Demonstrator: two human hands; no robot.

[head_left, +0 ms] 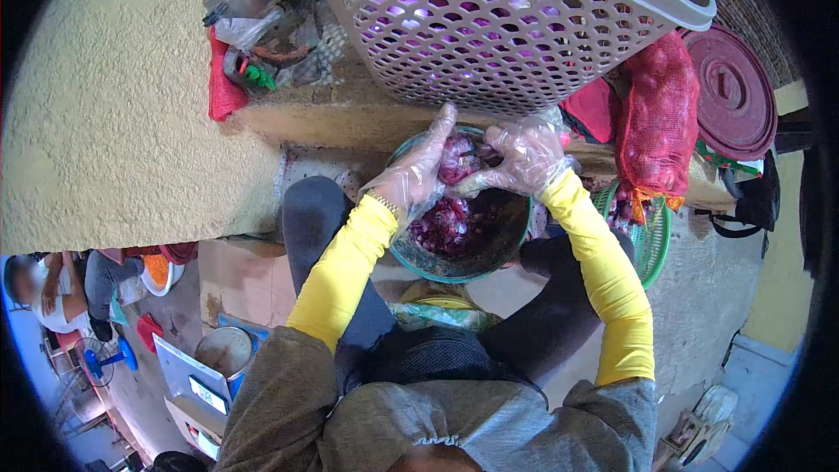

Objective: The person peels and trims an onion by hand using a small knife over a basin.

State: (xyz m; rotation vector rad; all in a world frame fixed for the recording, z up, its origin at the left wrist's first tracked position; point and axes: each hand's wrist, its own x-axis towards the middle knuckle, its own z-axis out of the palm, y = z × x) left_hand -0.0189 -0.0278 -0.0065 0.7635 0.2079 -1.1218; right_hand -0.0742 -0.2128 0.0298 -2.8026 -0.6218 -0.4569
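Both of my hands wear clear plastic gloves and meet above a dark basin (pixel 502 253) between my knees. Between them is a red onion (pixel 459 159) with shiny, papery skin. My left hand (pixel 418 162) grips the onion from the left side, its thumb pointing up. From the right, my right hand (pixel 529 156) has its fingers curled at the onion, with the thumb below it. Loose purple skins and onion pieces (pixel 444 227) lie in the basin under my hands.
A large grey perforated basket (pixel 489 35) with purple onions stands on the ledge ahead. To the right are a red mesh sack (pixel 660 114) of onions, a maroon lid (pixel 730 92) and a green basket (pixel 651 240). Another person (pixel 65 293) sits at far left, near a blue fan (pixel 114 357).
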